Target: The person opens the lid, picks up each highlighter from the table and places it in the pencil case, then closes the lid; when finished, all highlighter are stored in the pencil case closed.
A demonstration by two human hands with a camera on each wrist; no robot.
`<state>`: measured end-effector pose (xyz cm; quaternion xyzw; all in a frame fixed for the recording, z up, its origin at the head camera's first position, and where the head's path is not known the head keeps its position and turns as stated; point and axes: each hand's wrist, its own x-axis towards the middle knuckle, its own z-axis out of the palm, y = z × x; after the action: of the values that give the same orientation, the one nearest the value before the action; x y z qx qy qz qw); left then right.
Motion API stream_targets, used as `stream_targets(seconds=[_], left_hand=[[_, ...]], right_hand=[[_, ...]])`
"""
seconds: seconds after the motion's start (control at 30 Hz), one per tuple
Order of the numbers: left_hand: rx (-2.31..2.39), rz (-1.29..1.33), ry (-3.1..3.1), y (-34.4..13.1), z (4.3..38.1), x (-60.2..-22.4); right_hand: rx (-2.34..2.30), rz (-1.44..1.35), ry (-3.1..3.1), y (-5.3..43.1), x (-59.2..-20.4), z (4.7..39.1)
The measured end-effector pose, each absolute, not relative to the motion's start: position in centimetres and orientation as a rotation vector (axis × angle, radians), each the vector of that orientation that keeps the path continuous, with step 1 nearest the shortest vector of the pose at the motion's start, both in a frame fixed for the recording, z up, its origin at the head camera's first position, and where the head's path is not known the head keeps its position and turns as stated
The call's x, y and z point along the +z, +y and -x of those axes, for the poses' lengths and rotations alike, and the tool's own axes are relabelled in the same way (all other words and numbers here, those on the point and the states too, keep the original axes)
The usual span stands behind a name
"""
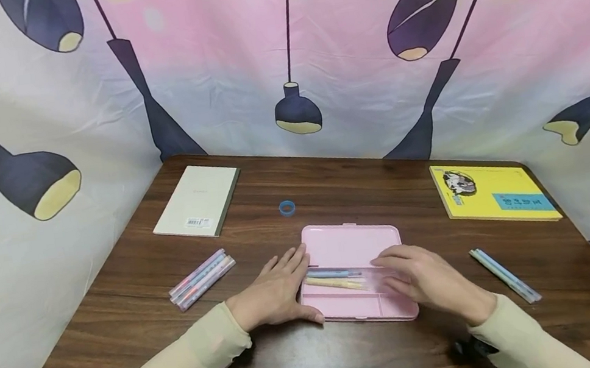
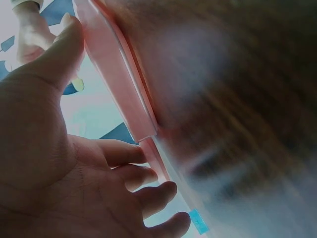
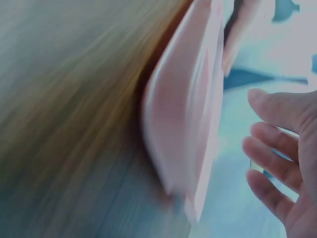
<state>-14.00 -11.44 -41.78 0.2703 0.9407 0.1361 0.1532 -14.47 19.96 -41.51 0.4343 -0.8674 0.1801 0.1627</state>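
Pink case (image 1: pixel 352 244) lay open on the table (image 1: pixel 316 359), around mid-width, closer to the near edge than the far one. Left hand (image 1: pixel 276 289) rested on the case's left edge, fingers straight, gripping nothing; thumb lay at its near left corner. Right hand (image 1: pixel 422 273) was over the case's right side, fingers loosely bent; right wrist view had thumb and fingers apart, nothing grasped. Contact with the case on that side: can't tell. Blue pens (image 1: pixel 333 273) and yellow pens (image 1: pixel 335 283) sat side by side in the case's near half, next to the fold. Left pile of pens (image 1: pixel 202 279) lay toward the table's left edge, right pile of pens (image 1: pixel 505 276) toward the right edge. Notebook (image 1: pixel 197 199) was at the far left corner, yellow book (image 1: pixel 488 209) at the far right. Blue ring (image 1: pixel 287 208) lay beyond the case, between it and the far edge. Lamp-print cloth (image 1: pixel 236 62) hung behind the table.
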Motion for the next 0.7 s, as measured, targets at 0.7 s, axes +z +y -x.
stream_targets(seconds=[0.7], left_hand=[[0.347,-0.765,2.687,-11.3,14.1,-41.5]], right_hand=[[0.411,-0.423,-2.723,33.7,-41.9,10.7]])
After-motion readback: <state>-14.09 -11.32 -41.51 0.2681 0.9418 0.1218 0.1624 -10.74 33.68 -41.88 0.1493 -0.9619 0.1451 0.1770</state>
